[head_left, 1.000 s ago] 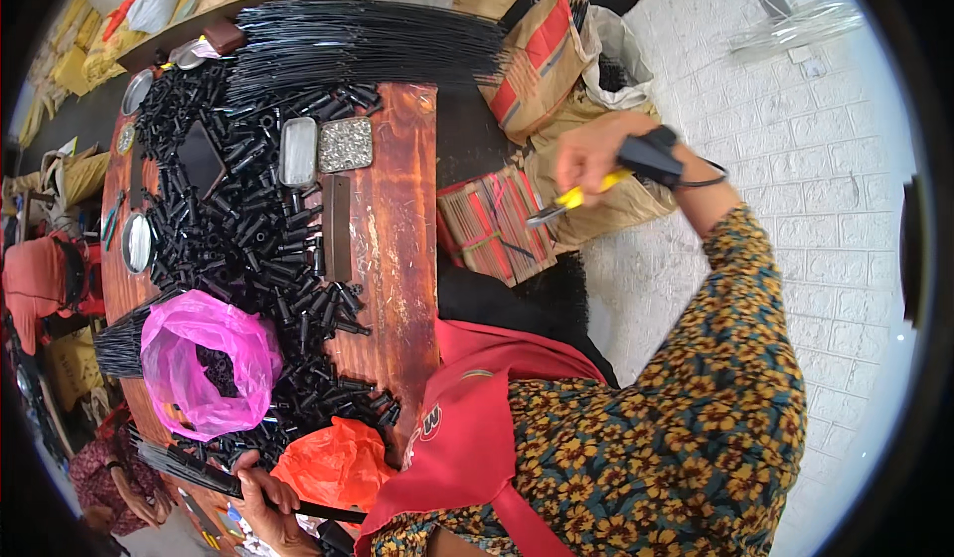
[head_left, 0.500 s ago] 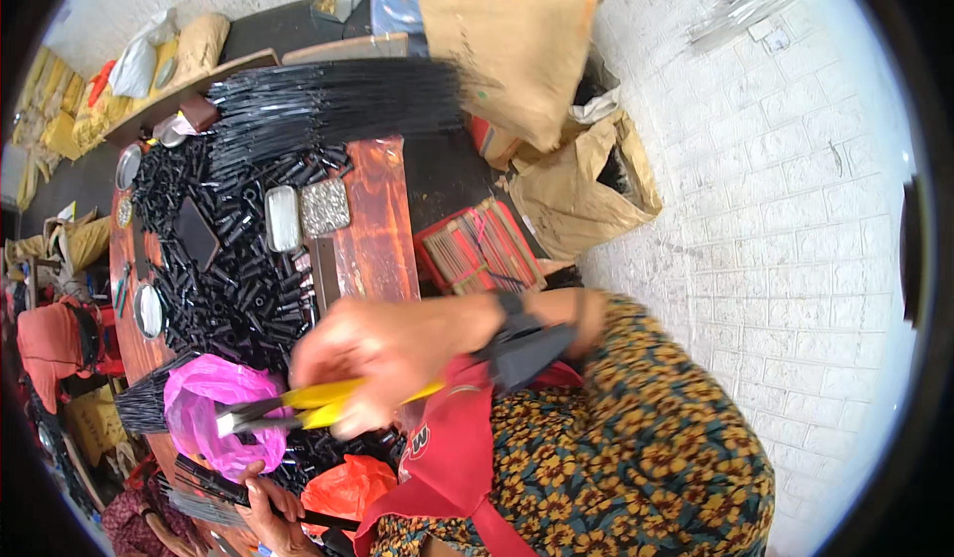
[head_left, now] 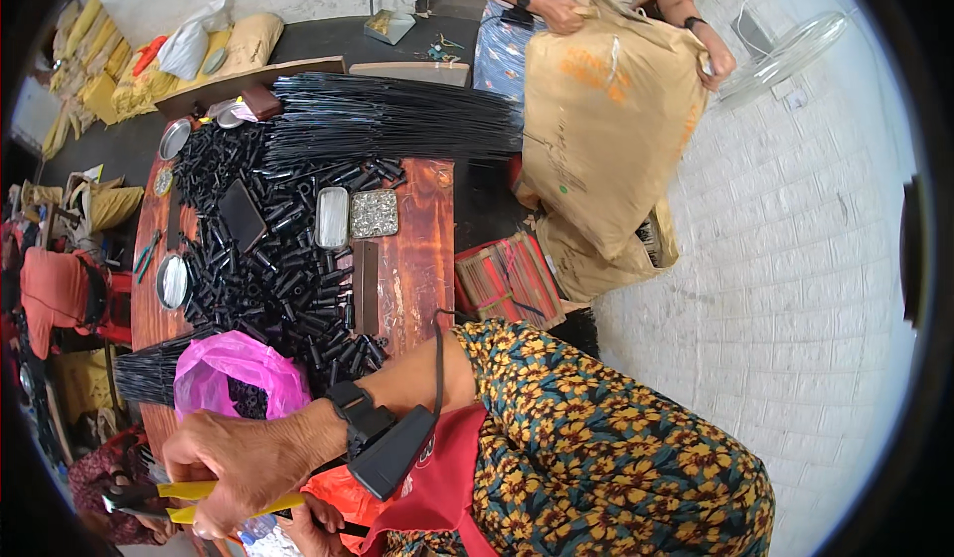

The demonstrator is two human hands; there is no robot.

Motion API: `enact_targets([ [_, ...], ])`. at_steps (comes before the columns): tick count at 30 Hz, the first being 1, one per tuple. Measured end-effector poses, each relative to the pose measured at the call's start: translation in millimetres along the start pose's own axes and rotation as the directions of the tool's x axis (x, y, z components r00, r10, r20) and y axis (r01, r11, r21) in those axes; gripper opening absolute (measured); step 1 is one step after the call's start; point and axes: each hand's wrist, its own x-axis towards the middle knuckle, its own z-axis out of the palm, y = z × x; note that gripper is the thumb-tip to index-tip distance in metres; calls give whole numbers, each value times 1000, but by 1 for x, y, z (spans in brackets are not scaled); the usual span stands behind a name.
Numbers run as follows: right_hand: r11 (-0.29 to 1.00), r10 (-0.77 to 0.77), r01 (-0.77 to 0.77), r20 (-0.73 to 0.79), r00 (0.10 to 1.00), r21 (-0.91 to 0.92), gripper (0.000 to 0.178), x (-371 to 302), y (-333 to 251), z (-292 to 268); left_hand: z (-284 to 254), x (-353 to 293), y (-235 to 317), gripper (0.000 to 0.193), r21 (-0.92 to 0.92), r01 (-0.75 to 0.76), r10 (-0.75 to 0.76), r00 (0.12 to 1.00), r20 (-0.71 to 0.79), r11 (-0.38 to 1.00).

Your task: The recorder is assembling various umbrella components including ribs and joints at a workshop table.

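My right hand [head_left: 224, 468] is closed around yellow-handled pliers [head_left: 189, 489], whose dark jaws point left, over the table's near left end. Below it, partly covered by the pliers' handles, my left hand [head_left: 314, 527] has its fingers curled; a thin black rod [head_left: 354, 529] sticks out on its right side. Just above my right hand stands a pink plastic bag [head_left: 243, 363] with small black pieces inside. An orange-red plastic bag [head_left: 350, 495] lies behind my right wrist. A heap of black tubular parts [head_left: 288, 259] covers much of the table.
Long black rods [head_left: 397, 120] lie bundled across the table's far end. Two small tins [head_left: 374, 213] [head_left: 332, 217] and a round dish [head_left: 173, 281] sit by the heap. A co-worker grips a large brown paper sack [head_left: 616, 120] beyond. A red crate [head_left: 509, 281] stands right of the table.
My right hand and the pliers have moved down and left, away from the pink bag, toward my left hand. The co-worker's hands and upper body have come into view behind the sack.
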Motion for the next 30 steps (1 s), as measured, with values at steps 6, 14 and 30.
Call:
enact_targets([
  [6, 987, 51, -46, 33, 998, -156, 40, 8, 35, 11, -16, 12, -1, 27, 22, -61, 60, 996, 69, 998],
  [14, 969, 1, -26, -101, 995, -245, 39, 8, 50, 9, -19, 23, 6, 25, 26, -69, 67, 996, 65, 997],
  [30, 954, 84, -97, -60, 995, -283, 44, 19, 63, -12, -43, 51, -7, 26, -74, -67, 76, 990, 121, 995],
])
